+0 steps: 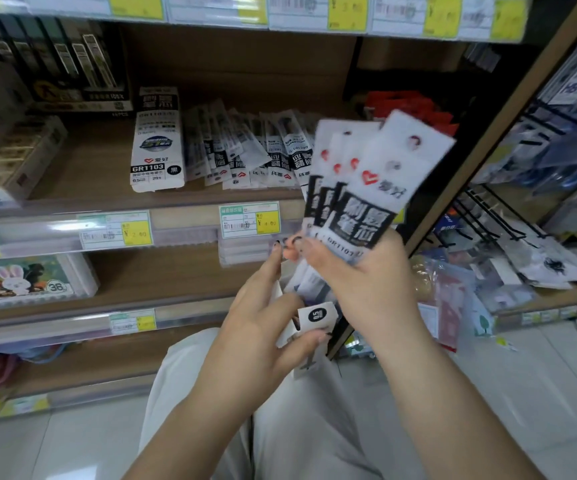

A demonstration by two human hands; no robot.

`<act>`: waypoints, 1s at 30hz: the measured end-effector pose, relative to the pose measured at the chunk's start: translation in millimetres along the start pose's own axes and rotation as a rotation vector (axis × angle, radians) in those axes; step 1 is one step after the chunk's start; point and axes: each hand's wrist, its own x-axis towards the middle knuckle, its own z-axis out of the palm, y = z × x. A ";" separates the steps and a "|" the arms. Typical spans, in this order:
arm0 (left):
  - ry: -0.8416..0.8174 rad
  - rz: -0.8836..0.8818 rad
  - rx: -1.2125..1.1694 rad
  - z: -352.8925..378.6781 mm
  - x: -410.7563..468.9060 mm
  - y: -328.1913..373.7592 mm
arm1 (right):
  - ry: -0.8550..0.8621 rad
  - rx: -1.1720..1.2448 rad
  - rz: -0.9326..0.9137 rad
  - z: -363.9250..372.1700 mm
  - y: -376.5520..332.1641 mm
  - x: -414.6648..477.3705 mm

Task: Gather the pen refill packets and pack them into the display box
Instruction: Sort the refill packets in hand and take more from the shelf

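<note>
My right hand [360, 271] grips a fanned bunch of white-and-black pen refill packets [366, 181], held upright in front of the shelf. My left hand [263, 317] is below it, fingers curled around the lower ends of the packets and a small white tab marked 0.5 [316, 315]. More refill packets [245, 150] lie spread on the middle shelf. To their left a white display box [157, 140] marked GR1103 leans on the same shelf.
Dark pen boxes [72, 67] stand at the back left of the shelf [176, 202]. Price tags [249, 220] line the shelf edges. A rabbit-print box [27, 278] sits one shelf down. Wire hooks [488, 216] and bagged goods crowd the right side. My knees are below.
</note>
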 end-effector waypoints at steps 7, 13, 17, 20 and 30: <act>-0.021 -0.015 -0.036 -4.8 6.1 1.3 | -0.117 -0.112 0.091 1.4 5.5 0.0; -0.057 -0.067 -0.027 -6.6 5.3 -5.7 | -0.283 -0.241 -0.028 -17.3 -15.3 12.5; -0.052 -0.036 -0.053 -7.8 4.1 -2.4 | -0.356 -0.519 0.099 -12.1 -1.1 15.3; -0.040 -0.024 -0.048 -8.4 2.9 0.5 | -0.396 -0.607 0.168 -12.5 2.1 15.4; -0.064 -0.030 -0.049 -10.1 5.4 -4.7 | -0.444 -0.743 0.111 -16.8 -18.0 19.9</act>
